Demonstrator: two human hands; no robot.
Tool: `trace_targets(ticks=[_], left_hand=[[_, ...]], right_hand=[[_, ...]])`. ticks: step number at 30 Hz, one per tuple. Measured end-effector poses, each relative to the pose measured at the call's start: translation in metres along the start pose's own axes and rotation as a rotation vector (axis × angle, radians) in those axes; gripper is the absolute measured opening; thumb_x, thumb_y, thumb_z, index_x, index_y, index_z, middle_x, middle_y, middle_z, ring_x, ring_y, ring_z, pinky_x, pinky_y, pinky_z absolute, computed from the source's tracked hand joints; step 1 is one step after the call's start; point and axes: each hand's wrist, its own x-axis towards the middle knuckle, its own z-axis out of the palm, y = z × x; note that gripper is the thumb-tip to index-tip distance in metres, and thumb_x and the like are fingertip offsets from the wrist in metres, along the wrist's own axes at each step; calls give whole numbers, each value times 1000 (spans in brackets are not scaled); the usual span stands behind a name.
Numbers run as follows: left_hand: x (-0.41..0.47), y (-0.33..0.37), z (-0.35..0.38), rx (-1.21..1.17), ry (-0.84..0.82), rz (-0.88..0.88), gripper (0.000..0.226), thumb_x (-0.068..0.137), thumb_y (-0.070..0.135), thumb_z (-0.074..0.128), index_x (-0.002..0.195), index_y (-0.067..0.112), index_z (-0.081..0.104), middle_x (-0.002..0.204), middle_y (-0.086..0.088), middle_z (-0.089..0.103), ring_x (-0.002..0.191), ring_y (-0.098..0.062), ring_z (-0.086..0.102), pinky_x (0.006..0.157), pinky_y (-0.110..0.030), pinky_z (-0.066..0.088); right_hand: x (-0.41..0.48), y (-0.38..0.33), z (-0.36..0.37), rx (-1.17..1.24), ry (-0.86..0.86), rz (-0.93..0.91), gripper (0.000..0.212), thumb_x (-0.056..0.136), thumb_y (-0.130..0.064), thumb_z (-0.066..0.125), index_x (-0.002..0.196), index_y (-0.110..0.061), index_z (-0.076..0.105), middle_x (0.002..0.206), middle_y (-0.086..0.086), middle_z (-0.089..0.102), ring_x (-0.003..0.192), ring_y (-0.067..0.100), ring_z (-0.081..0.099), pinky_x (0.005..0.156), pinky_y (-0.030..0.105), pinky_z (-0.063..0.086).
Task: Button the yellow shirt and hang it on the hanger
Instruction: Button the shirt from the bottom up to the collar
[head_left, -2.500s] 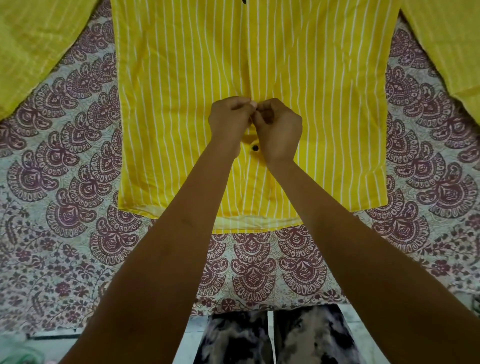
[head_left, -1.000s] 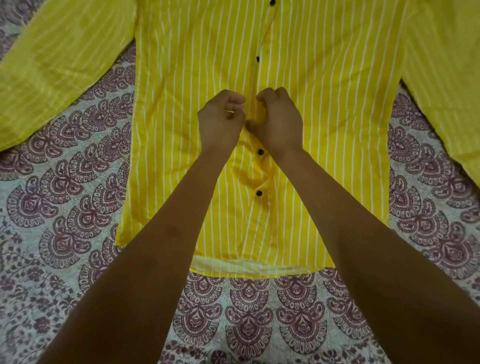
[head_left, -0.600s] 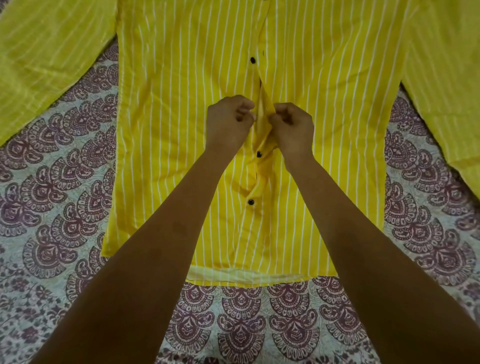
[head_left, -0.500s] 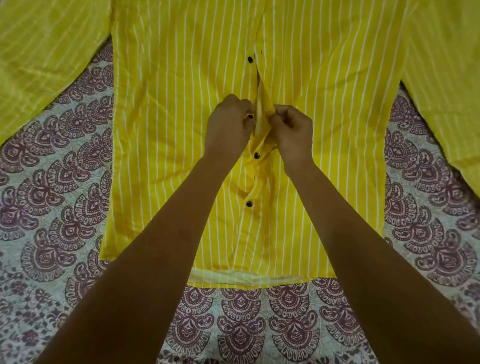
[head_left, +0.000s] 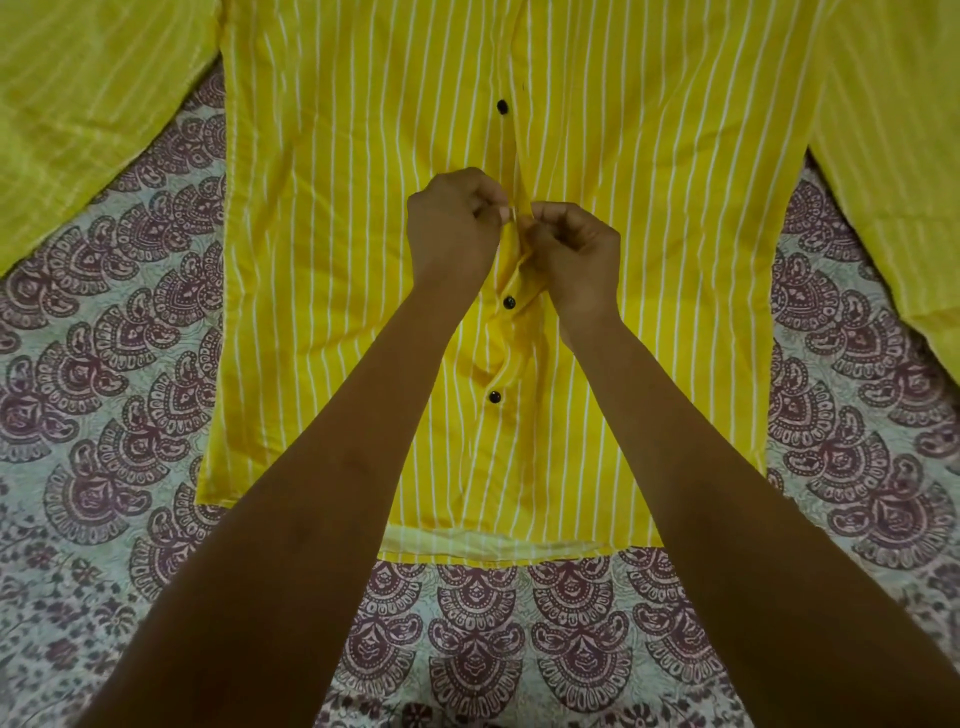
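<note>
Maroon paisley print on pale cloth (head_left: 130, 364) covers the whole surface beneath. Lying flat on it, front up and hem nearest the viewer, is the yellow long-sleeved shirt with thin white stripes (head_left: 332, 260); its sleeves spread toward the upper left and upper right corners. Two bare forearms reach in from the lower edge to the middle of the shirt front. The left hand (head_left: 452, 234) pinches one edge of the front opening with curled fingers. The right hand (head_left: 576, 254), just beside it, pinches the overlapping edge, which is raised slightly. Whether a button sits between the fingertips cannot be told. Below the hands, the middle black button (head_left: 509, 302) and lower black button (head_left: 493, 397) show on the closed front. Above them, the upper black button (head_left: 502, 107) lies beside the open edge.
</note>
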Motion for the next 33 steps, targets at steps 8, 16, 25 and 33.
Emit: trace_targets(ticks=[8,16,25,33], left_hand=[[-4,1,-1,-135,4,-128,13,75,6,63,84,8,72,82,-11,72,79,-23,69,81,-35,56],[-3,9,6,88,54,-70,12,73,10,61,81,12,71,86,-5,72,83,-18,66,73,-26,51],[-5,7,-4,-245,6,-184,8,74,5,64,75,12,68,58,0,62,54,-12,62,66,-29,58],[2,5,-4,-242,-142,-185,23,78,1,59,64,19,60,58,1,60,49,-5,57,55,-20,51]], right_hand=[[-6,2,3,18,37,23,21,76,-10,61,95,-4,68,64,-3,59,63,13,54,65,29,44],[-6,6,7,16,77,-5,23,84,8,53,102,3,66,69,-9,58,59,-6,52,69,20,44],[-8,3,6,10,54,-6,24,86,7,51,103,3,65,84,4,64,76,9,57,77,28,46],[-5,-10,-4,81,-58,111,19,90,-5,49,83,-10,66,77,9,64,69,18,58,59,21,46]])
